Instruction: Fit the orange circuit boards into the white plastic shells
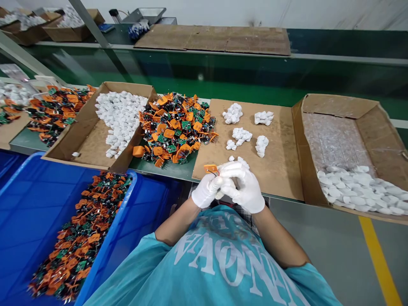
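Observation:
Both my hands wear white gloves and meet at the table's front edge. My left hand [206, 189] is closed on a small orange and green circuit part [211, 168] that sticks up from its fingers. My right hand [244, 185] is curled against the left one and pinches a white plastic piece [242, 161], partly hidden by the fingers. Just beyond the hands lies a brown cardboard sheet [280, 153] with several small heaps of white plastic pieces [241, 135]. A pile of orange and green circuit parts [175, 127] lies to the left of that sheet.
A cardboard box [91, 140] at left holds white pieces. Another box [379, 127] at right holds more white pieces. A blue crate [28, 204] at lower left holds circuit parts. More circuit parts [54, 110] lie far left. A green conveyor [223, 72] runs behind.

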`<state>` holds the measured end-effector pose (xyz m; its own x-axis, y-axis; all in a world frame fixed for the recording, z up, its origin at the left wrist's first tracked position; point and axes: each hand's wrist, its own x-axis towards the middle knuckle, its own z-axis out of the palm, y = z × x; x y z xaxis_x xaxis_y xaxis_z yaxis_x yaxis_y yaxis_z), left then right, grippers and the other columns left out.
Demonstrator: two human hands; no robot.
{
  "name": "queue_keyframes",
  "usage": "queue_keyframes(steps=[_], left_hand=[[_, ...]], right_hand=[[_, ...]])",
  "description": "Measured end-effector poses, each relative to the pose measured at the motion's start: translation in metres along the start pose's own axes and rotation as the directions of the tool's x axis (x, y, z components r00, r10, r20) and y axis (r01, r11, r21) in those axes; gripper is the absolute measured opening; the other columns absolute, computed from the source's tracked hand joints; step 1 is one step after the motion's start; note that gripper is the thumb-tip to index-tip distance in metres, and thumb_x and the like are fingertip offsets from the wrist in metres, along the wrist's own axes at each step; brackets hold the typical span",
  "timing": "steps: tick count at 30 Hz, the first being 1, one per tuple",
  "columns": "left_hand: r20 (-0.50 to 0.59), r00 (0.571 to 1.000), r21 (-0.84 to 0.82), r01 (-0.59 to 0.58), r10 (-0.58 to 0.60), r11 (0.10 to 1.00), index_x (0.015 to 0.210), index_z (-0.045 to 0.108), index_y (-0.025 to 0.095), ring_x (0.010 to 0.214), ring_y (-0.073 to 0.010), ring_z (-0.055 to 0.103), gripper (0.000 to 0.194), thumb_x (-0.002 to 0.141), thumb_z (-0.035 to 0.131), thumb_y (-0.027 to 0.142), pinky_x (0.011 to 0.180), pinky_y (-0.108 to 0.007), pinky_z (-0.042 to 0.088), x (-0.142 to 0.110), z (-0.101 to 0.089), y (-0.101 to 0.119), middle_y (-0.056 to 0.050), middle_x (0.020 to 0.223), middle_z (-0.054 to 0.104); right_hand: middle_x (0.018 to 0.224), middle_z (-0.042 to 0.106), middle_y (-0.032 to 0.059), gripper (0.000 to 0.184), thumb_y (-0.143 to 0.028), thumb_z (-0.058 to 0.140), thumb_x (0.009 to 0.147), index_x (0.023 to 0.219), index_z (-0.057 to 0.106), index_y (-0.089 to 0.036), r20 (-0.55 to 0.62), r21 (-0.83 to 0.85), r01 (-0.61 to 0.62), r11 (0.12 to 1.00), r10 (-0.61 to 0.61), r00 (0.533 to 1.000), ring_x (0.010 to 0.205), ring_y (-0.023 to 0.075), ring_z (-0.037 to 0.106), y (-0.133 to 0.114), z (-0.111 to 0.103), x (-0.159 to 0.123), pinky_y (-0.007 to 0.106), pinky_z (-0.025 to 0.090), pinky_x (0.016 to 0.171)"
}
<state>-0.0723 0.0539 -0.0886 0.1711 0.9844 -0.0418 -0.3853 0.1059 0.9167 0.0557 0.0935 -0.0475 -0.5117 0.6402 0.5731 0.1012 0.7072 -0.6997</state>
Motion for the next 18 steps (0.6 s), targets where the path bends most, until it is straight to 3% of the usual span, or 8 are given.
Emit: queue_keyframes(steps=[5, 8, 11, 13, 15, 18], left_hand=[[0.029, 0.999, 0.054, 0.042, -0.044, 0.998, 0.042, 0.039, 0.019, 0.04, -0.0095, 0.035, 0.073, 0.061, 0.044, 0.09, 0.046, -0.028, 0.03, -0.001, 0.004, 0.0, 0.003, 0.036, 0.035], [0.015, 0.999, 0.069, 0.038, -0.039, 0.997, 0.043, 0.042, 0.019, 0.038, -0.0085, 0.034, 0.075, 0.063, 0.039, 0.091, 0.045, -0.027, 0.03, -0.004, 0.007, -0.001, 0.003, 0.036, 0.036], [0.017, 0.999, 0.061, 0.042, -0.043, 0.997, 0.043, 0.041, 0.019, 0.037, -0.0086, 0.033, 0.075, 0.07, 0.03, 0.088, 0.044, -0.027, 0.028, -0.006, 0.01, 0.003, 0.002, 0.036, 0.035], [-0.076, 0.996, 0.035, 0.051, -0.049, 0.998, 0.045, 0.04, 0.019, 0.04, -0.0091, 0.035, 0.073, 0.076, 0.029, 0.084, 0.045, -0.027, 0.03, -0.006, 0.009, 0.006, 0.002, 0.038, 0.036], [-0.164, 0.985, 0.005, 0.058, -0.057, 0.998, 0.049, 0.041, 0.019, 0.042, -0.0093, 0.035, 0.07, 0.078, 0.029, 0.082, 0.045, -0.027, 0.03, -0.006, 0.007, 0.008, 0.002, 0.042, 0.039], [-0.123, 0.992, 0.001, 0.025, -0.025, 1.0, 0.052, 0.042, 0.019, 0.044, -0.0091, 0.034, 0.067, 0.076, 0.036, 0.081, 0.044, -0.026, 0.028, -0.004, 0.002, 0.007, 0.002, 0.047, 0.04]], right_hand=[[0.079, 0.059, 0.0005, 0.019, -0.038, 0.065, 0.084, 0.081, 0.054, -0.024, -0.075, 0.206, -0.076, 0.976, 0.093, 0.993, 0.078, 0.0173, 0.061, -0.006, 0.007, 0.003, 0.035, 0.051, 0.07], [0.07, 0.054, -0.0015, 0.025, -0.039, 0.064, 0.085, 0.072, 0.051, -0.023, -0.137, 0.231, -0.115, 0.966, 0.15, 0.979, 0.068, 0.0155, 0.058, -0.008, 0.009, 0.003, 0.033, 0.049, 0.065], [0.073, 0.058, 0.0002, 0.021, -0.039, 0.056, 0.09, 0.076, 0.056, -0.023, -0.122, 0.124, -0.114, 0.986, 0.129, 0.984, 0.072, 0.0166, 0.061, -0.006, 0.007, 0.0, 0.036, 0.051, 0.068], [0.089, 0.062, 0.0042, 0.019, -0.042, 0.058, 0.088, 0.091, 0.062, -0.023, -0.075, -0.03, -0.069, 0.997, 0.067, 0.995, 0.088, 0.0211, 0.065, -0.003, 0.005, -0.003, 0.041, 0.052, 0.078], [0.105, 0.061, 0.0079, 0.032, -0.045, 0.064, 0.084, 0.108, 0.063, -0.024, -0.034, -0.193, -0.007, 0.981, 0.0, 0.999, 0.104, 0.0264, 0.062, 0.0, 0.005, -0.006, 0.046, 0.05, 0.088], [0.11, 0.06, 0.0082, 0.036, -0.039, 0.063, 0.086, 0.12, 0.06, -0.027, -0.017, -0.29, 0.015, 0.957, -0.021, 1.0, 0.111, 0.0271, 0.061, 0.001, 0.007, -0.009, 0.047, 0.049, 0.095]])
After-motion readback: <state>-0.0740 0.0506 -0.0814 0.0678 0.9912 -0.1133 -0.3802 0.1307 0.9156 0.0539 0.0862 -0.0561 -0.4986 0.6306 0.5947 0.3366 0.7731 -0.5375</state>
